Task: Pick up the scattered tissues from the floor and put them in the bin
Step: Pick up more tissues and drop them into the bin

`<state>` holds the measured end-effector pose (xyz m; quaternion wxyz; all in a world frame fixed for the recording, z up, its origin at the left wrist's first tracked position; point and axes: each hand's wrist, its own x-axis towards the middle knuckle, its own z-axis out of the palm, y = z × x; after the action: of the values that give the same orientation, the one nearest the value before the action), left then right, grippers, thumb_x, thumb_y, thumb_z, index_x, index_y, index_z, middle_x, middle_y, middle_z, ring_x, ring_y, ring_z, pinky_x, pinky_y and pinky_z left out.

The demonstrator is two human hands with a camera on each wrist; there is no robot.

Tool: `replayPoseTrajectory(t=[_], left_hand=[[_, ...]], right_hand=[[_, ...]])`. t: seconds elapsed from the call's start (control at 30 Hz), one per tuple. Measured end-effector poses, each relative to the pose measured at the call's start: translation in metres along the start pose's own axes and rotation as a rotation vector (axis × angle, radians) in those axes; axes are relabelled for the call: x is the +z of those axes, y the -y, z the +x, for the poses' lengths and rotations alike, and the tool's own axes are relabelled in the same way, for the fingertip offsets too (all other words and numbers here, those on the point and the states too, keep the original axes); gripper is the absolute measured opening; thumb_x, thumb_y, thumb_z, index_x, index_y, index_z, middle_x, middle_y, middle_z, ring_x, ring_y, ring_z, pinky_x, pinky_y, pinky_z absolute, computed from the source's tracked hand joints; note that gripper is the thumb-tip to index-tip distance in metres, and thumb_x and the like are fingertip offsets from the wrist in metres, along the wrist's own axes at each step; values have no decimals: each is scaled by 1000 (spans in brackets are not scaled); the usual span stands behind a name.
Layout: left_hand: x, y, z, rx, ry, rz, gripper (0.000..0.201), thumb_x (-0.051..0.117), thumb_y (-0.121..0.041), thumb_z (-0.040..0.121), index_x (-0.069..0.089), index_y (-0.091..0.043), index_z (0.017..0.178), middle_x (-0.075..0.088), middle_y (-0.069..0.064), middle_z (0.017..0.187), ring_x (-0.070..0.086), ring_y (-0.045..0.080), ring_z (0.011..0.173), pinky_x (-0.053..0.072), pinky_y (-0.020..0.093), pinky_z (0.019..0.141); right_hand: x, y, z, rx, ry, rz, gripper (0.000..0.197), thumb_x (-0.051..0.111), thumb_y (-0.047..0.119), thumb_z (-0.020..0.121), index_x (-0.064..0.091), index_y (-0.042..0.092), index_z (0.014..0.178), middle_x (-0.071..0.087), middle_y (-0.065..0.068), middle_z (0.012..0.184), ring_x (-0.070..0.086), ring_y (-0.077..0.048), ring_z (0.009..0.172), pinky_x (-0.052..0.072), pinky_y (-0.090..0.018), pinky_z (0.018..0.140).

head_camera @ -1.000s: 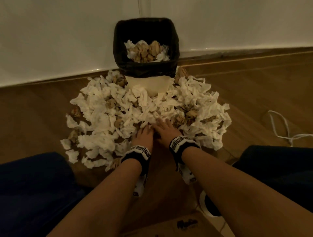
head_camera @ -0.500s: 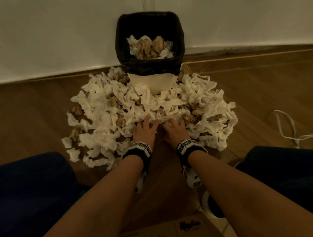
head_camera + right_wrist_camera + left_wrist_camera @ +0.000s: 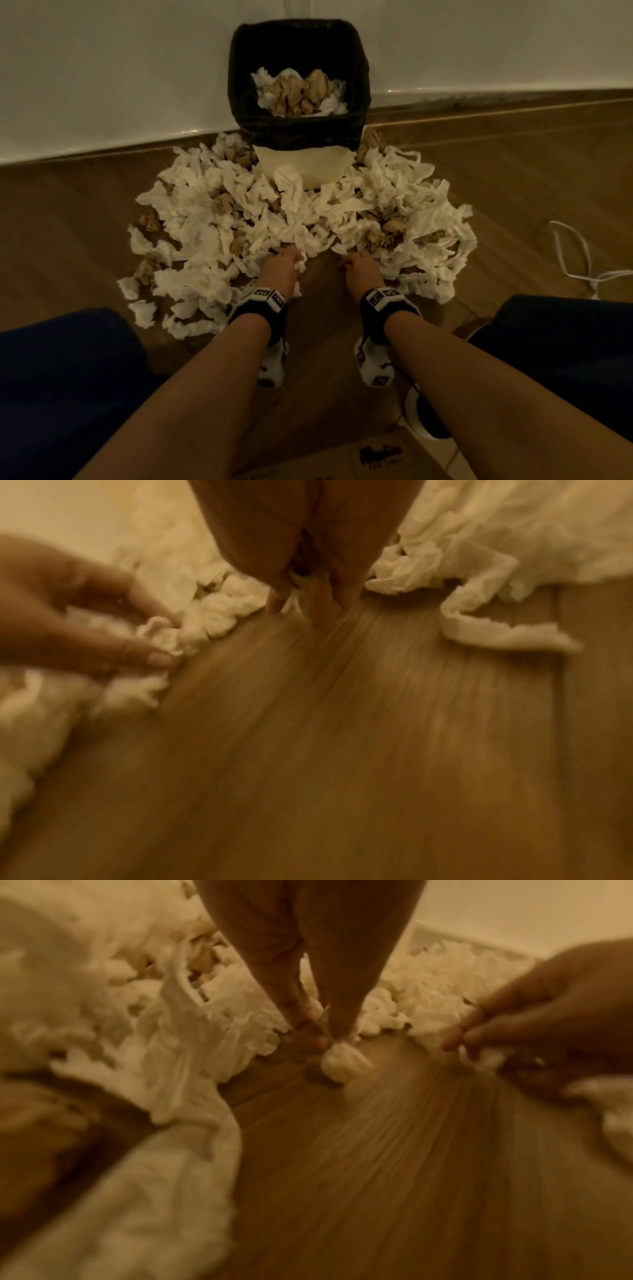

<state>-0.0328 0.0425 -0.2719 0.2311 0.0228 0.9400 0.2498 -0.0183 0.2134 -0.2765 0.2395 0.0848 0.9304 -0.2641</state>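
Observation:
A bin (image 3: pixel 298 132) with a black liner stands against the wall, holding brown and white crumpled tissues. A wide pile of tissues (image 3: pixel 205 219) covers the floor in front of it. Both hands are at the pile's near edge. My left hand (image 3: pixel 291 255) pinches a small white tissue wad (image 3: pixel 344 1062) between its fingertips, just above the wood. My right hand (image 3: pixel 347 263) is a short way to the right. Its fingers curl down onto white tissue (image 3: pixel 479 1056) at the pile's edge. The wrist views are blurred.
Bare wooden floor (image 3: pixel 318 308) lies between and behind the hands. My dark blue knees (image 3: pixel 51 377) flank it on both sides. A white cord (image 3: pixel 575 253) lies at the right. A cardboard box (image 3: pixel 376 459) sits at the bottom edge.
The hands lay flat side by side on the pile; now they have drawn apart and back, fingers curled. The left hand has taken hold of a tissue wad.

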Motion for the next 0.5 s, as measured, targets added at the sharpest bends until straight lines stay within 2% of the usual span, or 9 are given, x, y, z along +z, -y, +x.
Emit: replayPoseTrajectory(t=[0.07, 0.13, 0.2, 0.27, 0.33, 0.4, 0.5], left_hand=[[0, 0, -3, -58, -51, -140, 21, 53, -5, 89, 53, -11, 109, 61, 14, 106, 59, 26, 94, 50, 33, 77], [2, -1, -4, -102, -89, -241, 19, 53, -5, 89, 53, -12, 107, 63, 14, 102, 60, 26, 89, 47, 32, 71], [3, -4, -4, -136, -121, -323, 21, 49, -3, 91, 52, -10, 111, 62, 15, 107, 59, 28, 95, 43, 31, 73], [2, -6, -3, -120, -138, -354, 27, 43, 3, 92, 51, -7, 116, 57, 16, 115, 55, 30, 105, 40, 28, 78], [2, -8, -4, -90, -137, -328, 33, 39, 11, 88, 53, -4, 115, 51, 19, 121, 49, 31, 111, 36, 27, 84], [1, -9, -3, -170, -143, -363, 34, 37, 13, 86, 54, -1, 113, 46, 22, 122, 48, 33, 110, 35, 27, 83], [-3, -10, 2, -330, -95, -531, 22, 37, -1, 94, 56, 6, 103, 51, 29, 118, 50, 39, 110, 39, 37, 87]], right_hand=[[-1, 2, 1, 58, -53, 103, 29, 48, 23, 97, 63, 5, 111, 59, -14, 120, 55, -28, 113, 43, -33, 91], [-2, 3, 0, 125, -133, 232, 33, 54, 35, 93, 66, 8, 105, 65, -11, 107, 60, -26, 102, 45, -31, 80], [-1, 3, 0, 183, -198, 367, 30, 55, 36, 91, 65, 12, 107, 64, -9, 110, 59, -25, 103, 42, -28, 78], [-2, 2, 1, 219, -191, 460, 30, 54, 34, 92, 66, 15, 112, 66, -10, 111, 60, -25, 101, 44, -28, 79], [-2, 0, 2, 253, -176, 518, 31, 54, 33, 92, 69, 13, 109, 69, -12, 100, 63, -24, 89, 47, -28, 74], [0, -2, 2, 274, -164, 572, 31, 55, 34, 92, 72, 8, 100, 69, -14, 87, 62, -24, 80, 47, -29, 72], [-1, -4, 2, 327, -95, 702, 36, 54, 38, 92, 72, 8, 84, 60, -8, 70, 57, -21, 67, 50, -35, 70]])
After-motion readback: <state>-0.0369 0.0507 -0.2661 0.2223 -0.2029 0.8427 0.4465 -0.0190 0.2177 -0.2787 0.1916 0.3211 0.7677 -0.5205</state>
